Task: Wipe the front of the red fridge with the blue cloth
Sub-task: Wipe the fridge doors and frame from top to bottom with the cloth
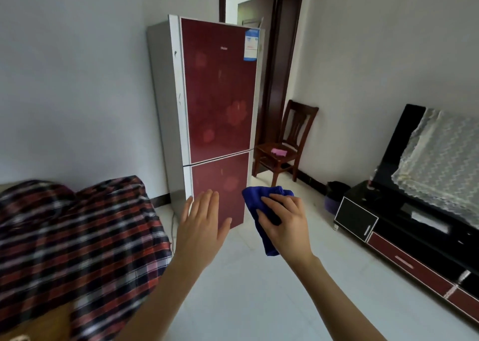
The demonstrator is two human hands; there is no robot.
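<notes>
The tall two-door fridge with glossy dark-red glass-like front panels and white edges (pixel 219 112) stands against the far wall, beside a dark doorway; a brown wooden chair (pixel 285 143) sits just to its right. The right hand (pixel 283 222) is clamped on a bunched, soft blue microfibre cloth (pixel 264 211), fingers curled over it, with one end hanging loose below the palm. The left hand (pixel 201 224) is empty, fingers spread flat and apart, raised toward the lower door. Neither hand appears to touch the fridge, though depth is hard to judge from this wide view.

Assessment: wiping has not begun. The cloth is light and limp; held bunched it offers little contact area, so it should be flattened under the palm before pressing. The door panels look smooth and rigid, likely slick, and will show streaks. The paper energy label (pixel 252 44) at the upper right corner is fragile and should be skirted.
</notes>
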